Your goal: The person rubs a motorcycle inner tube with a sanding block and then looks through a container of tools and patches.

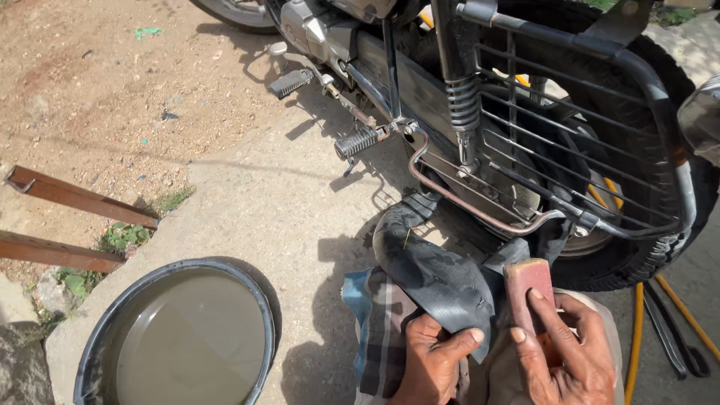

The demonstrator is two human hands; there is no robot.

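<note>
Black inner tube (439, 277) pinned by left hand (431, 364), right hand (566, 352) gripping reddish block (527, 289), tube's far end hidden behind motorcycle wheel (637, 247)

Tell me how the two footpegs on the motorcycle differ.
The front footpeg lies in shade, nearer the engine, and looks dark and blocky. The rear footpeg sits in sunlight, closer to the rear wheel, and shows clear ribbing. Both stick out from the same side of the motorcycle, above the concrete.
</note>
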